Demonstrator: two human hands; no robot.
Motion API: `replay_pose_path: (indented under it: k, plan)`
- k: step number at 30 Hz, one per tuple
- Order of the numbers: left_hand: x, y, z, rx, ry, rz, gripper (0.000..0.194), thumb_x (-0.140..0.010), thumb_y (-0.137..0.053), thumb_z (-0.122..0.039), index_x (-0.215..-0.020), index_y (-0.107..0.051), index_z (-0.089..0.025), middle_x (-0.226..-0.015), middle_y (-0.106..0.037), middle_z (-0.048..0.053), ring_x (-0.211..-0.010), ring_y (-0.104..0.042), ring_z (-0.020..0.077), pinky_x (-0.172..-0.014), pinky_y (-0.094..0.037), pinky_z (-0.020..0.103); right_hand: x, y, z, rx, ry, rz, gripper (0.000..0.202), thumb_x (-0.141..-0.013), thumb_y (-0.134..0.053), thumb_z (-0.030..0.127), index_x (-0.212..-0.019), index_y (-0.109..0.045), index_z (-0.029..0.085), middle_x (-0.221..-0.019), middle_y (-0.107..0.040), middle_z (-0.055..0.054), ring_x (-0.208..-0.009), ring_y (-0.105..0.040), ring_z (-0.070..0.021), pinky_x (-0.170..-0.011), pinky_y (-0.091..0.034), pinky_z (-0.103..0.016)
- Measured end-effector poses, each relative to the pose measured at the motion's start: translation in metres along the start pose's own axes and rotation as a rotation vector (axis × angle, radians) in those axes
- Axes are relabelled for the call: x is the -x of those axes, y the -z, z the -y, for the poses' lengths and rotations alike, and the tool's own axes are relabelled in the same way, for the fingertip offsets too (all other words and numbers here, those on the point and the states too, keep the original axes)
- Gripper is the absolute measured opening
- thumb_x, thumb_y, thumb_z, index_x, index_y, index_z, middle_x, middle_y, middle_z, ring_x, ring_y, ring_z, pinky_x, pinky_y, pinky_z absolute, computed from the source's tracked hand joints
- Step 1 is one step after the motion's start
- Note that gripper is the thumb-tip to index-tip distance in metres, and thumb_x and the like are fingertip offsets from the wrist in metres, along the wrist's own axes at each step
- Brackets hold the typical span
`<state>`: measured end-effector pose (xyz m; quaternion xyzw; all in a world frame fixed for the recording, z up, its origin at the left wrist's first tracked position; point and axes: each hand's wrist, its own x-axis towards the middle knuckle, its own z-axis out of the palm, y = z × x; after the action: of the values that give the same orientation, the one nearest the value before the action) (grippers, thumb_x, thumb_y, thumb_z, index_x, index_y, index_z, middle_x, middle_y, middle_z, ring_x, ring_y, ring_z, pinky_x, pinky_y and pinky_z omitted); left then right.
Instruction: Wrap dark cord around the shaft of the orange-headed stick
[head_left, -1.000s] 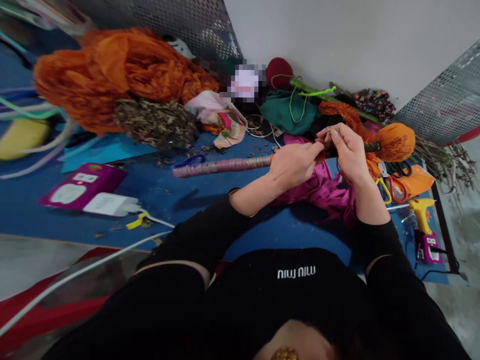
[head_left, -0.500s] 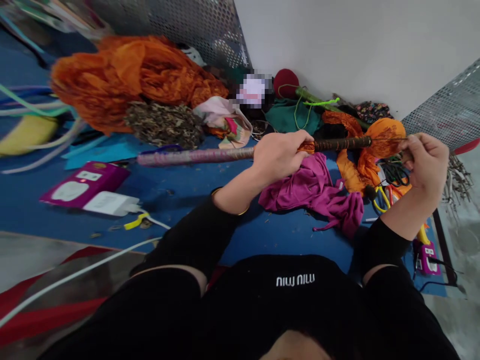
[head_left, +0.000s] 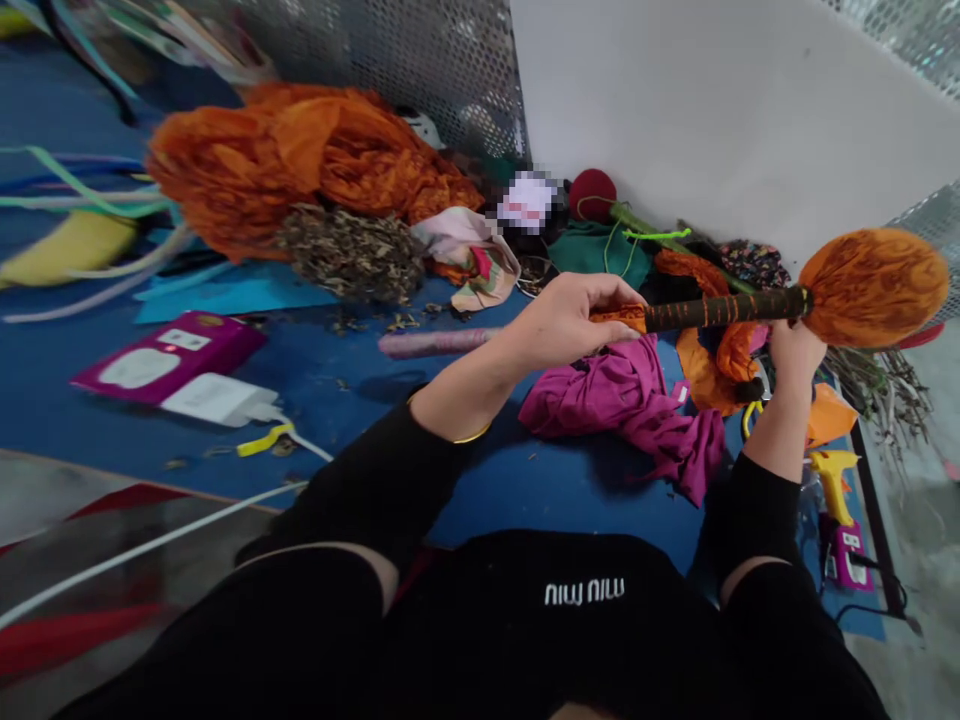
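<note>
My left hand [head_left: 574,322] is closed around a long wrapped stick [head_left: 727,308], held nearly level above the table. Dark brown wrapping with orange thread turns covers its right part, and the far left end is pale purple. A round head [head_left: 874,288] covered in orange patterned cloth sits at the right end. Just under the neck, my right hand [head_left: 798,350] is closed, its fingertips partly hidden behind the stick; whatever they pinch does not show. Below the stick lies a crumpled magenta cloth [head_left: 600,398].
Orange fabric [head_left: 315,165] and dried plant matter [head_left: 352,255] are heaped at the back left. A purple power block [head_left: 172,355] with a white plug and cable lies left. A yellow glue gun [head_left: 834,480] stands at the right edge, near dry twigs [head_left: 885,390].
My right hand has moved left and down from the far right, where it pinched a thin thread, to beneath the stick's neck. The orange head has swung up and right into fuller view.
</note>
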<state>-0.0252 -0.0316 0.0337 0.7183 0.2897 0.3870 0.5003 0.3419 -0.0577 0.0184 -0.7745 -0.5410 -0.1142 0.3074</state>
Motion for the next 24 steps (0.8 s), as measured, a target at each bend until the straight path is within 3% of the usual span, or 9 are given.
replay_pose_path:
  k: [4,7,10,12,15,17,20,22,24]
  plan:
    - [0.000,-0.002,-0.002,0.081,-0.042,-0.090,0.028,-0.076,-0.079,-0.026,-0.100,-0.076,-0.013,-0.096,-0.082,0.007,-0.090,-0.077,0.0206,-0.090,-0.062,0.036,0.027,-0.001,0.052,-0.101,0.102,-0.027,0.025,-0.093,-0.055,0.034,-0.101,-0.071,0.016,-0.114,-0.073,-0.021,-0.117,-0.067,-0.0333,-0.112,-0.048,-0.055]
    - [-0.002,-0.004,0.000,0.099,-0.045,-0.103,0.028,-0.075,-0.079,-0.026,-0.099,-0.075,-0.012,-0.096,-0.082,0.008,-0.088,-0.076,0.0199,-0.092,-0.061,0.037,0.054,-0.011,0.099,-0.599,0.262,0.169,0.046,-0.097,-0.050,0.062,-0.100,-0.071,0.022,-0.106,-0.076,-0.012,-0.108,-0.070,-0.0264,-0.109,-0.055,-0.046]
    - [-0.004,-0.007,0.002,0.094,-0.022,-0.094,0.027,-0.076,-0.077,-0.025,-0.100,-0.074,-0.012,-0.099,-0.083,0.009,-0.091,-0.076,0.0204,-0.093,-0.061,0.037,0.078,-0.027,0.132,-0.980,0.274,0.383,0.058,-0.082,-0.067,0.081,-0.095,-0.070,0.025,-0.094,-0.075,-0.006,-0.103,-0.072,-0.0241,-0.104,-0.058,-0.040]
    - [-0.005,-0.009,0.003,0.094,-0.006,-0.093,0.026,-0.077,-0.075,-0.023,-0.101,-0.074,-0.013,-0.102,-0.083,0.009,-0.094,-0.077,0.0210,-0.094,-0.061,0.038,0.088,-0.032,0.141,-1.033,0.234,0.453,0.056,-0.079,-0.073,0.080,-0.081,-0.066,0.024,-0.077,-0.068,-0.001,-0.082,-0.070,-0.0194,-0.086,-0.060,-0.034]
    - [-0.007,-0.010,0.006,0.100,0.007,-0.109,0.026,-0.077,-0.074,-0.021,-0.102,-0.073,-0.013,-0.104,-0.084,0.010,-0.096,-0.077,0.0213,-0.096,-0.061,0.038,0.096,-0.022,0.143,-0.918,0.226,0.449,0.049,-0.096,-0.063,0.065,-0.072,-0.064,0.022,-0.061,-0.057,0.003,-0.059,-0.057,-0.0126,-0.065,-0.051,-0.029]
    - [-0.008,-0.010,0.008,0.098,0.017,-0.130,0.028,-0.077,-0.076,-0.021,-0.103,-0.073,-0.012,-0.105,-0.084,0.010,-0.097,-0.078,0.0216,-0.097,-0.061,0.038,0.098,-0.011,0.142,-0.835,0.302,0.302,0.040,-0.102,-0.060,0.053,-0.077,-0.070,0.023,-0.068,-0.062,0.001,-0.065,-0.060,-0.0137,-0.068,-0.052,-0.030]
    - [-0.010,-0.010,0.011,0.077,0.028,-0.142,0.030,-0.077,-0.076,-0.021,-0.105,-0.074,-0.011,-0.106,-0.084,0.011,-0.099,-0.078,0.0221,-0.098,-0.061,0.038,0.102,-0.004,0.143,-0.880,0.439,0.037,0.026,-0.100,-0.065,0.041,-0.082,-0.075,0.026,-0.094,-0.071,-0.005,-0.100,-0.072,-0.0213,-0.090,-0.060,-0.040]
    - [-0.012,-0.012,0.014,0.066,0.036,-0.134,0.029,-0.078,-0.076,-0.021,-0.105,-0.074,-0.011,-0.106,-0.084,0.011,-0.099,-0.078,0.0225,-0.097,-0.061,0.038,0.104,-0.010,0.146,-1.046,0.495,0.039,0.023,-0.102,-0.062,0.039,-0.086,-0.075,0.028,-0.102,-0.073,-0.007,-0.113,-0.073,-0.0245,-0.101,-0.061,-0.047]
    - [-0.013,-0.015,0.017,0.076,0.056,-0.120,0.027,-0.078,-0.075,-0.020,-0.104,-0.074,-0.012,-0.104,-0.084,0.010,-0.099,-0.078,0.0221,-0.096,-0.061,0.037,0.105,-0.019,0.150,-1.212,0.491,0.114,0.026,-0.103,-0.059,0.042,-0.085,-0.071,0.028,-0.090,-0.072,-0.005,-0.100,-0.075,-0.0235,-0.102,-0.061,-0.051]
